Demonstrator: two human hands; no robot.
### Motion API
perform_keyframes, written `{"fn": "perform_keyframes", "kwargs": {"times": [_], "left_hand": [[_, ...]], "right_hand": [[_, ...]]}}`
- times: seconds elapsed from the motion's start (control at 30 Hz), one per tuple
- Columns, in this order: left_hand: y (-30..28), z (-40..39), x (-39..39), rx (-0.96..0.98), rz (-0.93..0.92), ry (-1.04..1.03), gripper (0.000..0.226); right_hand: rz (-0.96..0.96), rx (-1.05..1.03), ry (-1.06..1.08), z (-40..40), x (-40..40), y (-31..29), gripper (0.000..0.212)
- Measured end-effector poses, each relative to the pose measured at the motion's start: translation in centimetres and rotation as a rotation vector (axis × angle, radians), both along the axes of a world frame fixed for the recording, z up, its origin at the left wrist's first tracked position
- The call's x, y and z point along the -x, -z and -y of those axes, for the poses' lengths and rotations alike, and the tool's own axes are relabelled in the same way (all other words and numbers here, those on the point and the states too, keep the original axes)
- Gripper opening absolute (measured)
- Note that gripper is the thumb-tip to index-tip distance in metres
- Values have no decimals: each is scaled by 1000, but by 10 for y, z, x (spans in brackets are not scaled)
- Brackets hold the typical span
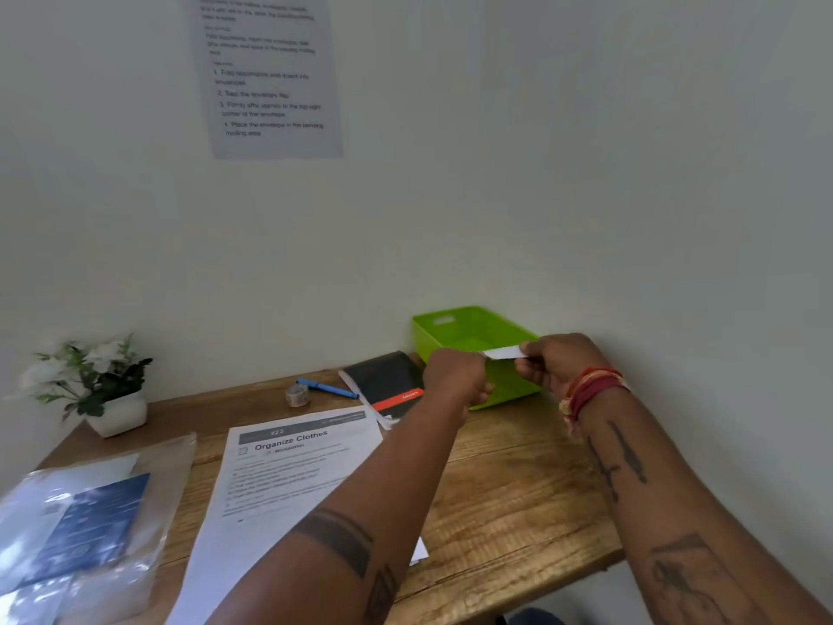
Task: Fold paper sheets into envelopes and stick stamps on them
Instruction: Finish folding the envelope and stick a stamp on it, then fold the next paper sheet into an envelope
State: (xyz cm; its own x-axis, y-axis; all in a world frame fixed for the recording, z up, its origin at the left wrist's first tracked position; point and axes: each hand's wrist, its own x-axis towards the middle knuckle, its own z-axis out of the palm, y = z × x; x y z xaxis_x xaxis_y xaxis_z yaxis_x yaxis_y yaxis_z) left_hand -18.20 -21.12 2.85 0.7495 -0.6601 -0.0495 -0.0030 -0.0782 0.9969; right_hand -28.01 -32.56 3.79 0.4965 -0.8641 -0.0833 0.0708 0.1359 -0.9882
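Holding a small white paper strip (504, 352) between them, both hands hover above the near edge of the green bin (469, 336) at the far right of the worktop (505, 489). Right hand (559, 365) pinches the strip's right end; left hand (455, 374), fingers curled, grips its left end. A printed sheet (288, 471) lies to the near left, a black folder (383, 376) just left of the bin.
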Motion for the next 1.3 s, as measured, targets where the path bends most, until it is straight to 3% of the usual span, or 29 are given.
{"fn": "perform_keyframes", "kwargs": {"times": [0.27, 0.5, 0.6, 0.7, 0.83, 0.97, 1.17, 1.3], "left_hand": [[10, -7, -13, -31, 269, -84, 20], [14, -23, -19, -70, 357, -82, 14], [11, -35, -26, -73, 347, -101, 14], [10, -51, -35, -85, 343, -135, 14], [10, -72, -48, -98, 332, -176, 19], [10, -89, -57, -110, 309, -155, 24], [13, -109, -71, -169, 374, -175, 22], [16, -128, -82, -279, 494, -219, 21]], "right_hand": [[-99, 89, 83, 17, -24, 3, 11], [-274, 399, 130, 21, -22, 8, 32], [-172, 375, 141, 20, -25, 4, 38], [-36, 230, 23, 16, -32, -4, 17], [-364, 423, 111, 13, -38, -9, 10], [-709, 652, 150, 0, -34, -13, 39], [-538, 820, 159, -39, -42, -12, 19], [-392, 891, -65, -89, -72, -3, 12]]}}
